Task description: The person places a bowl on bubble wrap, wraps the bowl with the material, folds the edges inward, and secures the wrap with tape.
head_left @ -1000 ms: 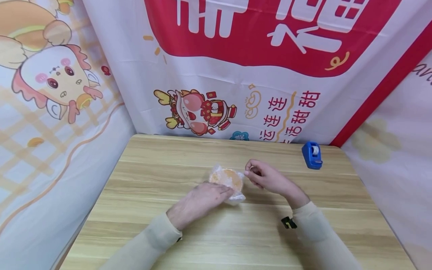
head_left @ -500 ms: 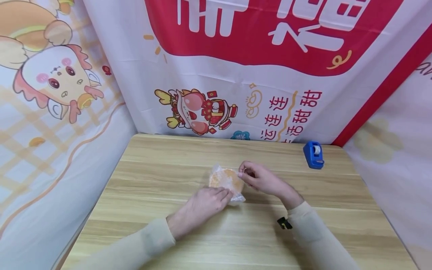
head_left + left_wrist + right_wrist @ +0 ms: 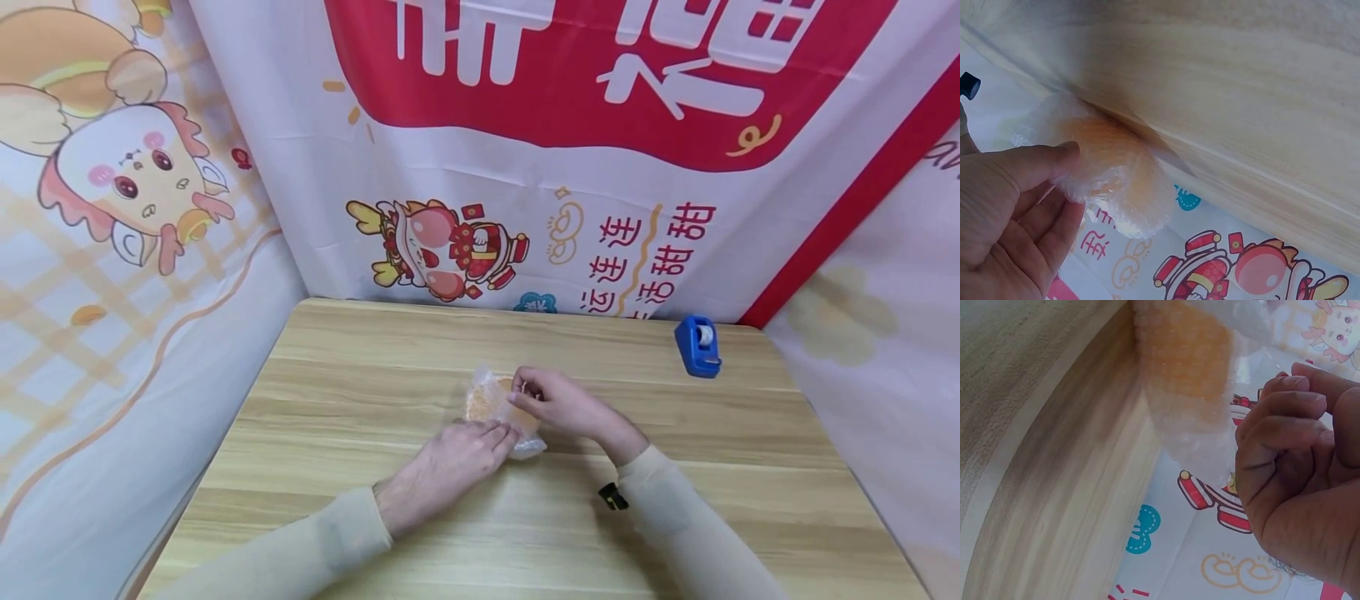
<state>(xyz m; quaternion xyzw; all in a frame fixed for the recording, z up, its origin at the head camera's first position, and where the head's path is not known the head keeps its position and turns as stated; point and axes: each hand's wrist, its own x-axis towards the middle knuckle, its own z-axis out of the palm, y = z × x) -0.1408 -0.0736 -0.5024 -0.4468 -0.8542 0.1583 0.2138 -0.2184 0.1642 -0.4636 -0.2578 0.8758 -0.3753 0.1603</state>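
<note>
A round orange item in clear bubble wrap (image 3: 483,402) lies near the middle of the wooden table; the wrap blurs what it is. My left hand (image 3: 457,454) holds the near side of the bundle, thumb (image 3: 1063,156) on the wrap and fingers bent against it. Over the bundle's right part is my right hand (image 3: 558,402), fingers curled, thumb and index tips close together. A faint clear strip that looks like tape shows at those tips, hard to make out. In the right wrist view, the bubble wrap stands just beyond the curled fingers (image 3: 1285,428).
A blue tape dispenser (image 3: 697,346) with a roll in it stands at the table's (image 3: 360,358) back right corner. Printed cloth (image 3: 315,167) hangs behind the table and at both sides. A small black device (image 3: 613,497) sits at my right wrist.
My right hand has moved left, from beside the bundle to over its right part. The left fingers have bent a little more on the wrap, and the bundle stays in place.
</note>
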